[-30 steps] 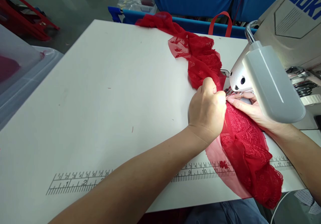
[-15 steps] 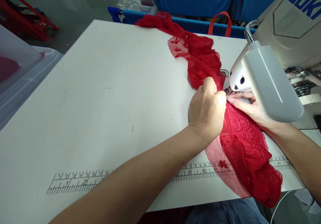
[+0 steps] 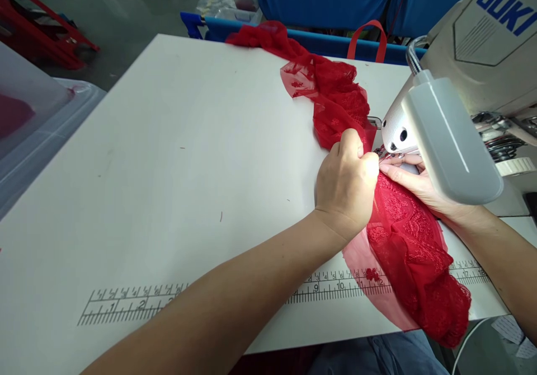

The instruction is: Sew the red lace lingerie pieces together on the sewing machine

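A long piece of red lace fabric (image 3: 403, 224) runs across the table, from its far edge, past the sewing machine (image 3: 444, 73), to its near edge. My left hand (image 3: 348, 182) is closed in a fist on the fabric, just left of the needle area. Opposite it, my right hand (image 3: 415, 179) pinches the fabric edge between thumb and fingers, close to the presser foot. The white lamp (image 3: 455, 140) covers part of that hand. The needle itself is hidden behind my fingers and the machine head.
The white table (image 3: 201, 184) has a printed ruler (image 3: 138, 302) along its near side and a few thread scraps on top. Blue cloth (image 3: 327, 0) hangs behind the far edge. A clear plastic bin (image 3: 42, 117) stands at the left, with a red stool (image 3: 42, 28) beyond.
Both hands keep the same hold and place on the fabric. The machine and lamp appear shifted very slightly left in view; the fabric lies nearly as before.
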The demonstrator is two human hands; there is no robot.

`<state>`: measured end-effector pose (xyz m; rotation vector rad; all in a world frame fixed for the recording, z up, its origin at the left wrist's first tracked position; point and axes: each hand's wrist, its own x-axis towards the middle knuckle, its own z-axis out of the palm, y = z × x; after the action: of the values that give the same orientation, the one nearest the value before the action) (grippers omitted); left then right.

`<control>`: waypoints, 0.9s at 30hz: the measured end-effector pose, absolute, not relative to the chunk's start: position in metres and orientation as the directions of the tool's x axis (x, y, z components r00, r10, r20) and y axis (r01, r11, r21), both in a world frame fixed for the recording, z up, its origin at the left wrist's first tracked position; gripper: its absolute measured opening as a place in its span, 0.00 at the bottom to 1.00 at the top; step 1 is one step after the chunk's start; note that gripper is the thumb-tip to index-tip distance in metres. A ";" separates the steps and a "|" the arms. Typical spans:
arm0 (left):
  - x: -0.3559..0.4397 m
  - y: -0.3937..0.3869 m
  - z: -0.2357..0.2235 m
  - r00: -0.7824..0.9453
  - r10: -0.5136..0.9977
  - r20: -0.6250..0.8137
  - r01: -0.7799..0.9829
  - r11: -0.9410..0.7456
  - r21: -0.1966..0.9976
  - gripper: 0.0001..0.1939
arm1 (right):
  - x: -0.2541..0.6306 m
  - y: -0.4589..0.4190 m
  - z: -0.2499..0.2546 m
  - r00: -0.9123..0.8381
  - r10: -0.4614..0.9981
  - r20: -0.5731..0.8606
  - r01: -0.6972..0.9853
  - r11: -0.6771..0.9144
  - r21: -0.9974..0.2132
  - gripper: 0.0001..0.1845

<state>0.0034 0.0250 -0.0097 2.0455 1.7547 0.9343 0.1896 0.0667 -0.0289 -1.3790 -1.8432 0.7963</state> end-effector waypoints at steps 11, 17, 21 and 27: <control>0.004 0.025 -0.008 0.013 0.963 0.271 0.735 -0.193 0.650 0.10 | 0.180 0.064 -0.023 -0.242 0.949 0.200 0.487 0.297 -0.821 0.08; 0.003 0.026 -0.009 0.053 0.952 0.303 0.779 -0.229 0.584 0.13 | 0.179 0.065 -0.023 -0.226 0.953 0.203 0.482 0.290 -0.827 0.07; 0.002 0.026 -0.010 0.057 0.951 0.305 0.775 -0.235 0.587 0.13 | 0.177 0.067 -0.021 -0.219 0.950 0.224 0.508 0.307 -0.804 0.05; -0.001 0.028 -0.013 0.016 0.968 0.252 0.691 -0.193 0.696 0.11 | 0.186 0.068 -0.025 -0.231 0.954 0.192 0.521 0.288 -0.803 0.09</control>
<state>-0.0015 0.0283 -0.0126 1.9224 1.6957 0.9955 0.1861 0.0682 -0.0251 -1.3229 -1.8687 0.7971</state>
